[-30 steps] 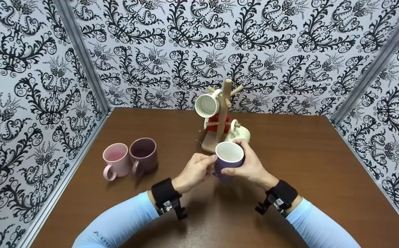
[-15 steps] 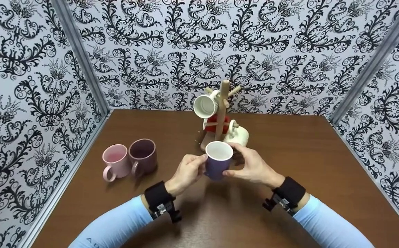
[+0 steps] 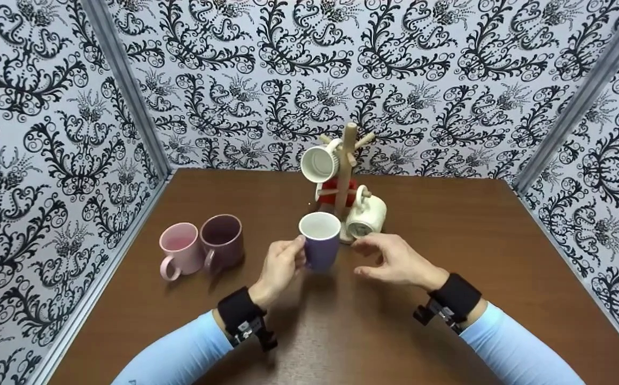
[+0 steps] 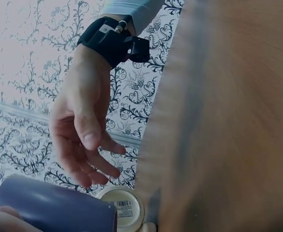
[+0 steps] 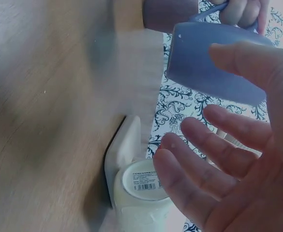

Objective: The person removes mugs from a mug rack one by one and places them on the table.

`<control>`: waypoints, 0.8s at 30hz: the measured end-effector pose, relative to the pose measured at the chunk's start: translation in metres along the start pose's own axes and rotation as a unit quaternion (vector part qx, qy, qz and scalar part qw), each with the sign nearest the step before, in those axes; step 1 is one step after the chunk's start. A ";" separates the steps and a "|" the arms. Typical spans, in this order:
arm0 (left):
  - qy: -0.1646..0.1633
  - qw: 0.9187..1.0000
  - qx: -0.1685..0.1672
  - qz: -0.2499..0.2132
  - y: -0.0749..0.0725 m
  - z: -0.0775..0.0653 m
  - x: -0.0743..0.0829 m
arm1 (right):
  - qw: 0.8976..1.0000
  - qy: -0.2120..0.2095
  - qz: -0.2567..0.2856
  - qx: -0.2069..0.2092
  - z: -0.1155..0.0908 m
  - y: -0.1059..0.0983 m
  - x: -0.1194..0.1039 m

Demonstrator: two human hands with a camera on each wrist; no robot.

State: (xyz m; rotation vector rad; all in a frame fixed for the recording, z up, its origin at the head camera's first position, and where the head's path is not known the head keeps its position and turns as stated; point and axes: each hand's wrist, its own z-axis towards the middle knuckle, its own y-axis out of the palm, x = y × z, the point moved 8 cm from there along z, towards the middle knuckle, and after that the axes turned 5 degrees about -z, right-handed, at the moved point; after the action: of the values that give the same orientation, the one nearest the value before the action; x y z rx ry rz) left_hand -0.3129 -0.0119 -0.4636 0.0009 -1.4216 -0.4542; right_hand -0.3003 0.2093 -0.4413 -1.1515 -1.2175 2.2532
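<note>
My left hand (image 3: 280, 267) grips a purple mug (image 3: 321, 251) with a white inside by its handle, holding it upright over the table. In the right wrist view the left fingers (image 5: 238, 12) curl through the handle of that mug (image 5: 218, 63). My right hand (image 3: 397, 262) is apart from the mug, thumb and fingers spread with nothing between them. Behind it, a cream mug (image 3: 371, 214) hangs on a low peg of the wooden mug tree (image 3: 348, 160); its labelled base (image 5: 143, 181) shows in the right wrist view.
A white ribbed mug (image 3: 320, 163) hangs from an upper left peg, and a red mug (image 3: 336, 195) sits partly hidden behind the post. To the left, a pink mug (image 3: 181, 248) and a dark mauve mug (image 3: 224, 243) stand side by side on the table (image 3: 475, 240).
The purple mug has moved left in my left hand, away from the cream mug. My right hand has let go of its side and now stands apart from it.
</note>
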 end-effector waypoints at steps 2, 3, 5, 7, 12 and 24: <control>-0.001 1.000 0.021 0.004 -0.007 -0.002 -0.001 | 1.000 0.006 -0.002 -0.007 -0.001 0.001 0.002; -0.002 1.000 0.030 0.003 -0.010 -0.002 -0.001 | 1.000 0.007 -0.005 -0.009 -0.001 0.001 0.002; -0.003 0.999 0.047 0.004 -0.015 -0.004 -0.001 | 1.000 0.005 -0.010 -0.012 -0.001 0.001 0.003; -0.001 0.998 0.063 0.008 -0.021 -0.005 -0.001 | 1.000 0.003 -0.016 -0.016 -0.002 0.001 0.003; 0.011 0.995 0.094 0.024 -0.031 -0.005 0.000 | 0.999 0.016 0.002 -0.035 -0.004 0.004 0.008; 0.021 0.987 0.157 0.025 -0.058 -0.005 -0.009 | 0.995 0.065 0.026 -0.071 -0.009 0.013 0.017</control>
State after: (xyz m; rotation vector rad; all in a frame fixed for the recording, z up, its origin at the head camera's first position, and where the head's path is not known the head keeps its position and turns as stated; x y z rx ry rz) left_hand -0.3263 -0.0632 -0.4884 0.2280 -1.4361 -0.1850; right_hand -0.3027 0.2170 -0.4626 -1.3735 -1.3284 2.1192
